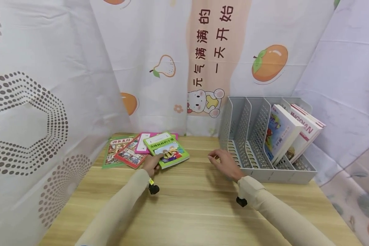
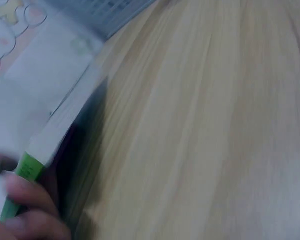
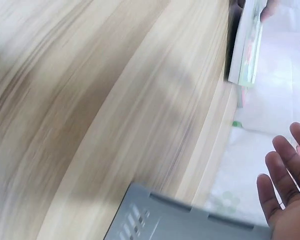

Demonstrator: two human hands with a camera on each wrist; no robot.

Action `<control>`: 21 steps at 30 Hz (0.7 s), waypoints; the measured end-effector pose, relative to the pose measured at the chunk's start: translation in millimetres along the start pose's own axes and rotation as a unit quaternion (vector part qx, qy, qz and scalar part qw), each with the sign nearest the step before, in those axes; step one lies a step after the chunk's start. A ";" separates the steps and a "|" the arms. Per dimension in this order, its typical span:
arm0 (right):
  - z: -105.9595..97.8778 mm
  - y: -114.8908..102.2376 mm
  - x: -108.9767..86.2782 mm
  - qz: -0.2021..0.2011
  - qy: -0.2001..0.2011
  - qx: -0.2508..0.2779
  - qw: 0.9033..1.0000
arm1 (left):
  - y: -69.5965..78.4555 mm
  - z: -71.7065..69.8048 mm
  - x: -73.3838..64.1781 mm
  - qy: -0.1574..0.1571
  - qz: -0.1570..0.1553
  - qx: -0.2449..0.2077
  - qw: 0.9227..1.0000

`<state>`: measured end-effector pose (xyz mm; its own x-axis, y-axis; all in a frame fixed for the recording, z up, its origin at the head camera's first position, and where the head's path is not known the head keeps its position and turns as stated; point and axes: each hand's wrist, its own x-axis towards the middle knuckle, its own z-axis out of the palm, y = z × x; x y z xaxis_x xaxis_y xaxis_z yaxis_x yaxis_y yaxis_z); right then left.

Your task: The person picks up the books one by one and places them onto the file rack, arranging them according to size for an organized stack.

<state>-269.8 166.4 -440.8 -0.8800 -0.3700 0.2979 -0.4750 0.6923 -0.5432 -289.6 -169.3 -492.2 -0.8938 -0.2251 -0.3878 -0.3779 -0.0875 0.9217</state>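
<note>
My left hand grips the lower left edge of a green picture book, thumb on its cover. In the left wrist view the fingers curl round the book's green spine, and its white page edges lean over the wooden table. Beneath and behind this book lies a pink book. My right hand hovers beside the left end of a grey file rack, with nothing in it. Its fingers are loosely bent and spread in the right wrist view, near the rack's edge.
Two more books, a red one and a green one, lie overlapping at the left. Upright in the rack's right slots lean a blue-covered book and red-and-white books. Printed curtains hang behind and on both sides.
</note>
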 end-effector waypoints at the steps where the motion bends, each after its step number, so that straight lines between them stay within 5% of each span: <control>1: 1.6 -1.0 0.5 0.000 -0.005 0.001 1.000 | -0.5 -2.5 0.5 -0.016 -0.006 -0.001 1.000; 6: 7.5 -8.6 5.2 -0.007 -0.019 0.001 1.000 | 0.7 -5.6 0.2 -0.076 -0.021 -0.021 0.997; 11: 13.5 -14.0 8.3 -0.021 -0.033 -0.001 0.999 | -4.7 -6.7 -4.8 -0.099 0.008 -0.120 0.988; 17: 19.3 -19.7 16.9 -0.007 -0.078 0.001 0.997 | -15.1 -10.2 -12.5 -0.177 0.041 -0.196 0.964; 21: 26.0 -23.5 20.1 0.041 -0.123 0.052 0.990 | -18.9 -14.6 -17.8 -0.241 0.061 -0.204 0.947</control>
<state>-276.4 126.5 -442.4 -0.8839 -0.4642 0.0567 -0.3894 0.6636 -0.6388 -263.0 -177.8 -502.7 -0.9683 0.2020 -0.1467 -0.2283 -0.4793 0.8475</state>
